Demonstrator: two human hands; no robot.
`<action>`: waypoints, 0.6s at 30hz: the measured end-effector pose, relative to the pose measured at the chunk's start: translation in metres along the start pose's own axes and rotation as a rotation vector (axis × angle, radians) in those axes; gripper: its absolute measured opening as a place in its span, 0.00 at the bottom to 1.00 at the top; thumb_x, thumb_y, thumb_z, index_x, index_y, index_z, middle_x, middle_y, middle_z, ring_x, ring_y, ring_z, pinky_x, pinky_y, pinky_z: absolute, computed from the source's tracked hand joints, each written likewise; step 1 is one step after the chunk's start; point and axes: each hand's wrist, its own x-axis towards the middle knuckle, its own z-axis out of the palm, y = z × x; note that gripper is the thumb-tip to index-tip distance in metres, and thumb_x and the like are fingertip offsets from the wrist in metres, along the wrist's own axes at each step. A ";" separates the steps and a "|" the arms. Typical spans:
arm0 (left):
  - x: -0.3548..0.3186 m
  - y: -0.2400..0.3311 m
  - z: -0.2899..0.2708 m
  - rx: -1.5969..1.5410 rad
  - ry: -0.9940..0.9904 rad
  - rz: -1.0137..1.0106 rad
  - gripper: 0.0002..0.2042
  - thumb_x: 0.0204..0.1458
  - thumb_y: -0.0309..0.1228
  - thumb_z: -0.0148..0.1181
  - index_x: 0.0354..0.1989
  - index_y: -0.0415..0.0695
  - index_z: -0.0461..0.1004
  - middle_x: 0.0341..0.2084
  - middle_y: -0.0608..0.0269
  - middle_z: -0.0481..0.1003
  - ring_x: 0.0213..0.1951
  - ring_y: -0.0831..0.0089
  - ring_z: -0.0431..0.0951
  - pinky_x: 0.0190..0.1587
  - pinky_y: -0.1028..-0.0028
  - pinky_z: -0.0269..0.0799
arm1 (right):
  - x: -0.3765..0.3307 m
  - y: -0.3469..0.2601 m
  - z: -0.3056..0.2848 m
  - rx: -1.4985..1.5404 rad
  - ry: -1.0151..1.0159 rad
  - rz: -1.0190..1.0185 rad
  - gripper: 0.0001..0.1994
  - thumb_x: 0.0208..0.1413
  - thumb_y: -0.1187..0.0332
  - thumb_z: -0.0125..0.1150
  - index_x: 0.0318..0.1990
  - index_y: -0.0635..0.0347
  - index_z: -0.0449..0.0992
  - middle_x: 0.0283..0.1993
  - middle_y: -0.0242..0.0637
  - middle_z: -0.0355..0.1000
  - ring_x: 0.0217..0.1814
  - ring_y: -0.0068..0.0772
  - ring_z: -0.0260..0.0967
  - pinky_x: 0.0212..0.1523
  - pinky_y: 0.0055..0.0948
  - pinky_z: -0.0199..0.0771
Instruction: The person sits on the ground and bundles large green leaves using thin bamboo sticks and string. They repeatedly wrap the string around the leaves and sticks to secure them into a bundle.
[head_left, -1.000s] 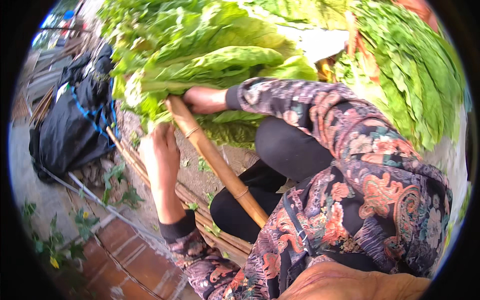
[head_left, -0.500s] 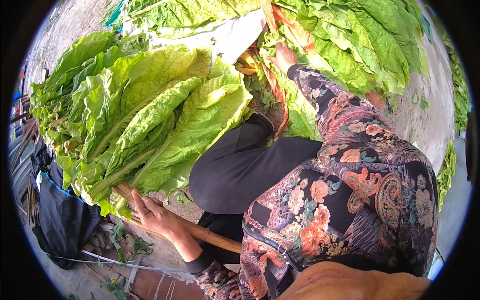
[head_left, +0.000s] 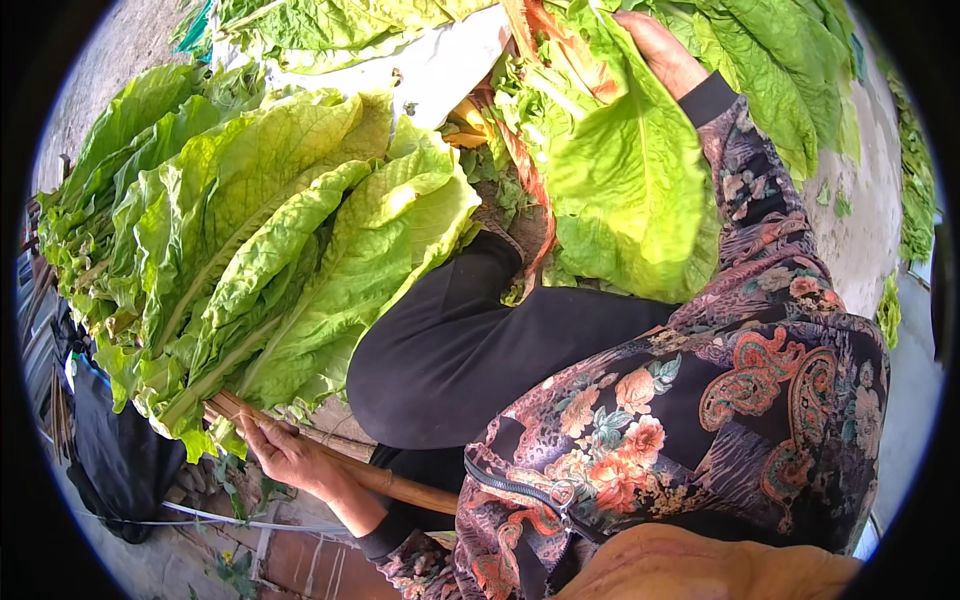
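- The left hand (head_left: 285,455) is closed around a long brown wooden stick (head_left: 340,462), fingers wrapped over it near the end where the leaves hang.
- That stick runs from the lower left toward the middle of the view, passing under the person's knee in black trousers (head_left: 480,350).
- A thick bunch of large yellow-green crinkled leaves (head_left: 260,250) is strung on the stick; its stems gather just above the left hand and its blades fan out up and to the left, resting partly against the black trouser leg.
- The right hand (head_left: 660,50) is raised at the top of the view, well apart from the left hand, and grips the upper part of a single broad light-green leaf (head_left: 625,190).
- That single leaf hangs down from the right hand in front of the patterned floral sleeve (head_left: 760,230), its lower edge touching the black trousers.
- Behind the right hand lies a heap of darker green leaves (head_left: 780,70) spread over the ground.
- A white sheet (head_left: 440,65) shows between the bunch and the heap, near the top.
- A black cloth bag (head_left: 120,460) sits on the ground at the lower left, just beside the bunch's stem ends.
- Reddish bricks (head_left: 300,555) lie on the ground below the left hand.
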 end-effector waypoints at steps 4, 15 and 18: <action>0.005 -0.004 0.004 -0.052 -0.017 0.051 0.17 0.60 0.25 0.46 0.57 0.36 0.65 0.41 0.69 0.71 0.24 0.85 0.60 0.26 0.84 0.59 | 0.062 0.075 -0.047 -1.113 0.263 0.136 0.37 0.41 0.41 0.62 0.47 0.70 0.71 0.44 0.52 0.72 0.49 0.43 0.69 0.50 0.35 0.67; 0.001 0.012 0.015 0.064 0.042 0.115 0.16 0.59 0.25 0.47 0.55 0.37 0.68 0.31 0.69 0.69 0.23 0.86 0.59 0.24 0.84 0.57 | 0.035 0.174 -0.017 -1.654 0.275 -0.207 0.16 0.44 0.61 0.61 0.37 0.64 0.72 0.39 0.53 0.71 0.41 0.55 0.70 0.43 0.46 0.70; 0.001 0.019 0.013 0.055 -0.001 0.078 0.17 0.59 0.25 0.47 0.56 0.36 0.66 0.32 0.69 0.71 0.23 0.86 0.59 0.25 0.85 0.57 | 0.044 0.168 -0.018 -1.558 0.226 -0.078 0.12 0.45 0.66 0.56 0.36 0.63 0.73 0.37 0.52 0.72 0.41 0.55 0.71 0.43 0.46 0.71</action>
